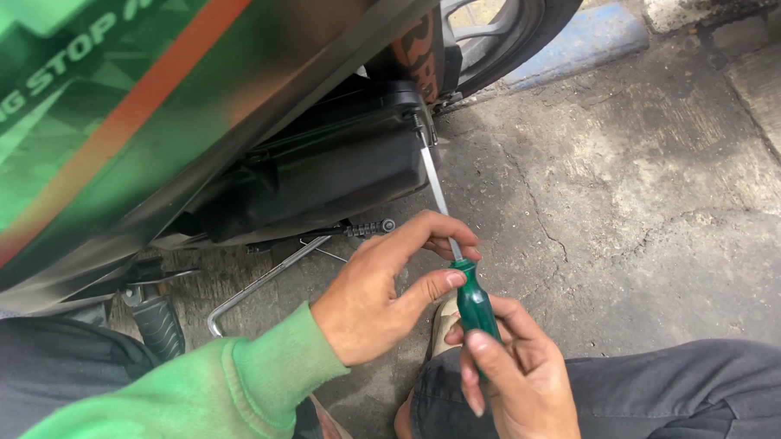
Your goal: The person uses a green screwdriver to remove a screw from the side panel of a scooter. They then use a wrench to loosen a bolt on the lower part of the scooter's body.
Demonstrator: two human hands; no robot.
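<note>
A screwdriver with a green handle (476, 305) and a long steel shaft (435, 188) points up at the corner of a black plastic housing (319, 166) under a scooter's green and orange side panel (102, 126). My right hand (517, 379) grips the handle from below. My left hand (380, 289), in a green sleeve, pinches the shaft just above the handle with thumb and fingers. The tip sits at the housing's right edge; the screw itself is too small to tell.
The scooter's rear wheel (509, 25) stands at the top. A kickstand bar and spring (263, 284) and a rubber footpeg (156, 327) lie below the housing. Cracked concrete ground (649, 193) spreads to the right. My knee in dark trousers (673, 391) is at lower right.
</note>
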